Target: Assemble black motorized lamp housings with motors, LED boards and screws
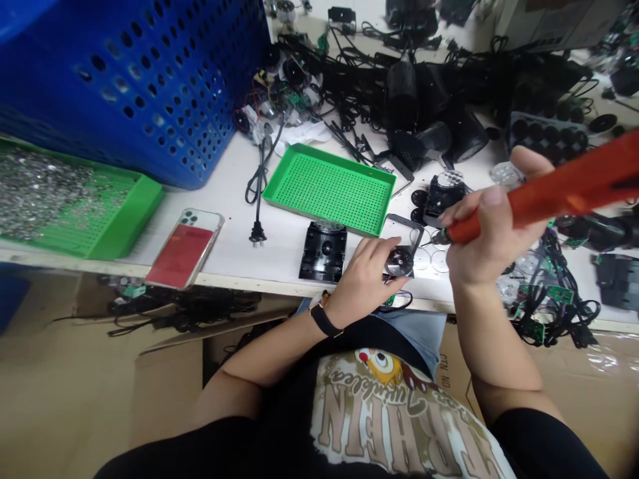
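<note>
My right hand [482,249] grips an orange-red electric screwdriver [564,193], its bit pointing left and down over the bench. My left hand [367,273] holds a round black part [399,262] with a shiny face between thumb and fingers at the bench edge. The bit's tip is a short way right of this part, apart from it. Just left of that hand lies a black plastic housing [324,251]. A black frame [415,229] sits behind the round part, and several clear discs [439,261] lie under the screwdriver tip.
A green perforated tray [329,186] lies behind the hands. At left stand a blue crate [164,86], a green tray of screws [112,226] and a red-backed phone [182,249]. A power cord [257,199], piled black cables [359,86] and circuit boards [559,294] surround the work area.
</note>
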Demonstrator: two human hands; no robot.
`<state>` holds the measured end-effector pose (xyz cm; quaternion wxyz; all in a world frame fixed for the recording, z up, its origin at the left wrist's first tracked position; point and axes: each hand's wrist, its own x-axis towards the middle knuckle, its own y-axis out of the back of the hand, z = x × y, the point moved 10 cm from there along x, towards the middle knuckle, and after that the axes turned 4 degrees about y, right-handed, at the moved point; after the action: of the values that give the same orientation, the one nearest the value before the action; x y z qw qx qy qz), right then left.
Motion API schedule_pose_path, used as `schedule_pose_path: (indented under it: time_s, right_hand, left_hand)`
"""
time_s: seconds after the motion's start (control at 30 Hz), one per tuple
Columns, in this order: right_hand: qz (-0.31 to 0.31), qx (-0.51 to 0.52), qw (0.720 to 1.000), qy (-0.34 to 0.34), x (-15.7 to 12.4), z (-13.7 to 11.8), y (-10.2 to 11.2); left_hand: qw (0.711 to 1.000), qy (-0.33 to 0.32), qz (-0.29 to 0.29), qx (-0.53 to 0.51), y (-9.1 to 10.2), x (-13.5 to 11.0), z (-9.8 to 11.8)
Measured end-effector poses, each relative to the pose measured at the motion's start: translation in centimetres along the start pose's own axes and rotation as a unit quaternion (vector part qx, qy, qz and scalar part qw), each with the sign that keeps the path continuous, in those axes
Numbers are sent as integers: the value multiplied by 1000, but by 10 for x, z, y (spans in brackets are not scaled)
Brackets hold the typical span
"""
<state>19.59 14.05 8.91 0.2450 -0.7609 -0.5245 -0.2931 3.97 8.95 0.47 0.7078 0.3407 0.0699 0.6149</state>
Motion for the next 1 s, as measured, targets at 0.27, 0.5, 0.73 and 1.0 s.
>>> schedule_pose_path:
  time_s: [0.27,0.5,0.73,1.0]
  right_hand:
    - [-48,-179,981,50,0,4,30]
    - [-251,-232,920,191,-86,-45,15]
    - [-377,-201,879,214,-126,-48,6]
    - [-289,-177,915,218,-137,-42,11]
  left_hand:
    - [1000,6,-2,-15,-4,-2,-13]
    - [989,66,-7,-131,12,-2,-12]
    - [988,95,-85,-86,25,-14,2]
    - [942,200,-102,-249,26,-35,-16]
